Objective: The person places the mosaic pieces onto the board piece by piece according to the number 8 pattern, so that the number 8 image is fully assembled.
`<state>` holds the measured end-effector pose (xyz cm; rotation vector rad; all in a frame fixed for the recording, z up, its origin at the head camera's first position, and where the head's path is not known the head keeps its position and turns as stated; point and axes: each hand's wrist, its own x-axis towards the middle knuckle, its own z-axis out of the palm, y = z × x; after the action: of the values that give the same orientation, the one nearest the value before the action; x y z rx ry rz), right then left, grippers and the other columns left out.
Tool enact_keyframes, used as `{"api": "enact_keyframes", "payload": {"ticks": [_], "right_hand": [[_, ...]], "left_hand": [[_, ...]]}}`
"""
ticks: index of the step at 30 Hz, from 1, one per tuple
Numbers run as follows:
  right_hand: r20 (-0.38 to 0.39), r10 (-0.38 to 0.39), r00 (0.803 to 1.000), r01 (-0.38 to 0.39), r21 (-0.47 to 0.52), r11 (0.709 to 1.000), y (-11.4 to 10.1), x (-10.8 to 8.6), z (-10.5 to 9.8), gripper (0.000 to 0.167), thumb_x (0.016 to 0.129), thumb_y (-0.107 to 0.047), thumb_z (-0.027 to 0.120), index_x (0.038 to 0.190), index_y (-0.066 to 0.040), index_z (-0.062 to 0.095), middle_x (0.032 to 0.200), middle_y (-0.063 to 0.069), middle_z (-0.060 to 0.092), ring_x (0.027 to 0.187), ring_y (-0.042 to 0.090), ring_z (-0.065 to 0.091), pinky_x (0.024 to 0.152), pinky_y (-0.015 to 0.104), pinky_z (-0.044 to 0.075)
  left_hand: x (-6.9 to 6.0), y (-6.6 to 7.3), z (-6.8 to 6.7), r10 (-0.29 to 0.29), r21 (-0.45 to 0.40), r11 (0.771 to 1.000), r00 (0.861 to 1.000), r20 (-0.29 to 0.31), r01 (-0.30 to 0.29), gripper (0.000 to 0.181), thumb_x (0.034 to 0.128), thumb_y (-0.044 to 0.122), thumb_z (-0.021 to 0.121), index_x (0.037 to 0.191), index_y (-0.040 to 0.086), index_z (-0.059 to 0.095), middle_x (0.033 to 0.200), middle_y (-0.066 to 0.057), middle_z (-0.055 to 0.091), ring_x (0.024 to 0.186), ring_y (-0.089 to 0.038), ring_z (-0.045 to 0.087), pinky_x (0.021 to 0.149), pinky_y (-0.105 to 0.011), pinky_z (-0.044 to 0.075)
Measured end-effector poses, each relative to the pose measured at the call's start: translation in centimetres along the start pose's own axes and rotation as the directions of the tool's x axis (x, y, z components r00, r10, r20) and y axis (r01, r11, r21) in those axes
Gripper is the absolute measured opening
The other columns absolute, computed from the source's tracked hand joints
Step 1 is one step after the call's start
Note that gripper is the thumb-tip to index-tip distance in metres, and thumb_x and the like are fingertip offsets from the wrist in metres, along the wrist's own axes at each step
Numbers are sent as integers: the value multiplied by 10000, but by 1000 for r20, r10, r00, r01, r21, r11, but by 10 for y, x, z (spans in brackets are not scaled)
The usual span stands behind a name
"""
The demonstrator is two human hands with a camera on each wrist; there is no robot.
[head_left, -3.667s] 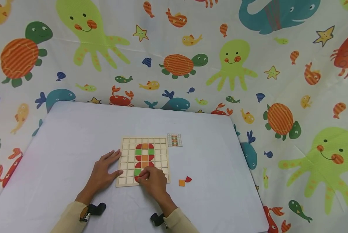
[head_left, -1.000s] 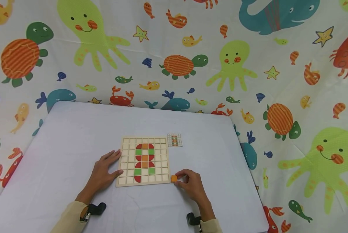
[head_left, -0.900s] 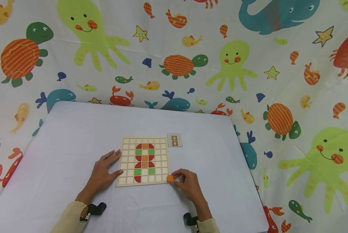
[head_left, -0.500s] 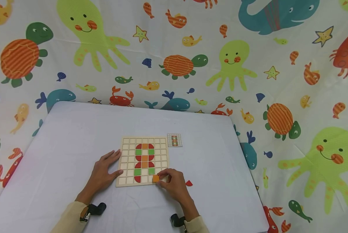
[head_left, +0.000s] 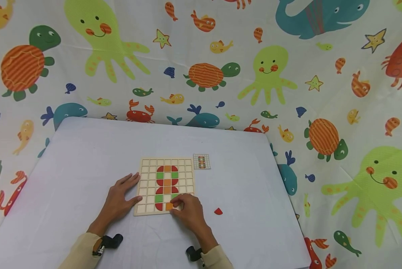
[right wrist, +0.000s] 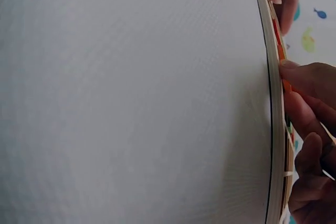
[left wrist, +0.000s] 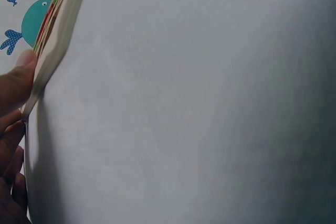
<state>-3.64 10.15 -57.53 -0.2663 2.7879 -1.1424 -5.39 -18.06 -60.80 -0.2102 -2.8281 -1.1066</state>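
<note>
A wooden grid board (head_left: 184,172) lies on the white table, with red quarter-round, green square and orange square tiles set in its middle columns. My left hand (head_left: 118,196) rests at the board's left edge, thumb and fingers touching the frame. Over the bottom row, my right hand (head_left: 189,211) pinches an orange square tile (head_left: 169,206) between thumb and fingers, just right of a red tile (head_left: 158,206). In the right wrist view the orange tile (right wrist: 282,53) sits at the board's near edge, partly hidden by the fingertips.
A small pattern card (head_left: 202,161) lies by the board's upper right corner. One loose red quarter-round tile (head_left: 218,211) lies on the table (head_left: 254,179) to the right. A cloth printed with sea animals (head_left: 207,37) hangs behind.
My right hand has taken the orange square tile from the table right of the board and carried it left over the bottom row. My left hand has stayed put.
</note>
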Motion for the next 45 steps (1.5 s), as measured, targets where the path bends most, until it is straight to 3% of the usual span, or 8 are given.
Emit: {"api": "enact_keyframes", "payload": {"ticks": [18,26,32,38,45], "right_hand": [[-42,-11,999,10,-26,1000,-6,6,10,154,834,-177,919,955,-225,835,801,-141,713,716,-32,495,646,171,376],[-77,33,996,-25,94,995,5,2,-8,187,853,-185,908,1011,-223,815,819,-127,730,729,31,542,622,179,440],[-141,77,987,-61,113,992,27,-5,-31,213,848,-153,899,1019,-238,804,811,-102,745,696,34,523,624,192,448],[-233,160,959,-137,115,984,50,-15,-52,212,826,-105,900,981,-219,811,785,-93,740,659,48,517,607,211,434],[-350,302,887,-287,96,953,71,-28,-64,202,817,-99,901,940,-230,811,761,-90,713,682,85,566,597,233,450]], "left_hand": [[0,0,-1,-2,-1,1000,1000,-2,2,821,849,221,895,1557,44,520,1617,-203,512,1501,-482,397,1110,-753,340],[0,1,-1,2,-3,1000,1000,-7,-2,817,847,212,895,1553,40,523,1616,-206,513,1500,-484,398,1113,-759,335],[0,1,-1,8,-2,1000,1000,-9,-8,816,843,216,896,1549,36,528,1610,-215,516,1494,-488,404,1107,-763,341],[0,0,0,8,-6,1000,1000,-4,-8,822,842,215,899,1552,38,524,1609,-218,515,1492,-489,404,1099,-757,343],[0,2,-1,6,-13,1000,1000,-1,-6,815,849,205,893,1557,45,521,1616,-208,512,1502,-482,397,1110,-751,332]]}}
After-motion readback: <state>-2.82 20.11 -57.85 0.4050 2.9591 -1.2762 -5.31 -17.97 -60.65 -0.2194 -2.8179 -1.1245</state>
